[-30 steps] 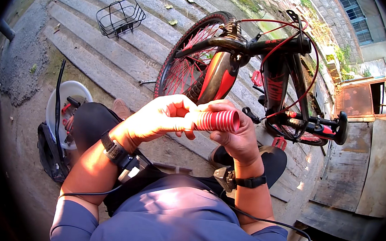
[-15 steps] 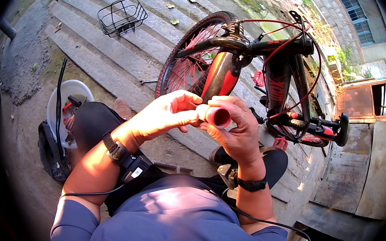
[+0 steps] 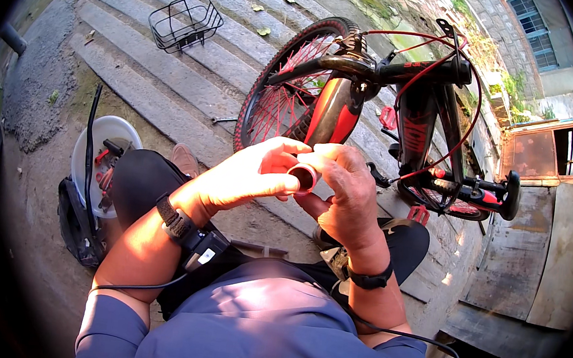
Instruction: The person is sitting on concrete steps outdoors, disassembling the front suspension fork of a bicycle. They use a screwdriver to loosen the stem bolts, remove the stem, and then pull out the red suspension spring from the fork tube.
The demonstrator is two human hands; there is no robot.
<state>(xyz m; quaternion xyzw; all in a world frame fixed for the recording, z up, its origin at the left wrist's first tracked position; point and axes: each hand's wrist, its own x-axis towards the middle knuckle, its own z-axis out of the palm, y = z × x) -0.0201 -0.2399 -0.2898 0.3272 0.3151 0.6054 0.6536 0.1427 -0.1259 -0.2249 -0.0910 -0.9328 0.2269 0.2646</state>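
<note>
Between my two hands, a small red hollow cylinder (image 3: 304, 176) has its open end turned up toward me; the inside looks dark. My left hand (image 3: 252, 172) grips it from the left, with the thumb near its rim. From the other side, the fingers and thumb of my right hand (image 3: 346, 193) are closed round it. My fingers cover its far end. Just beyond my hands lies a black and red bicycle (image 3: 335, 108) with red spokes and red cables, its front wheel to the left.
A black wire basket (image 3: 184, 27) lies on the stone slabs, far left. At my left, a white bucket (image 3: 82, 152) holds tools, with a black bag (image 3: 75, 228) beside it. A wrench (image 3: 224, 119) rests near the front wheel. Wooden boards (image 3: 511, 249) stand at the right.
The red cylinder has turned and shifted slightly left, so its open end faces me more. My right fingers have moved over its top and side.
</note>
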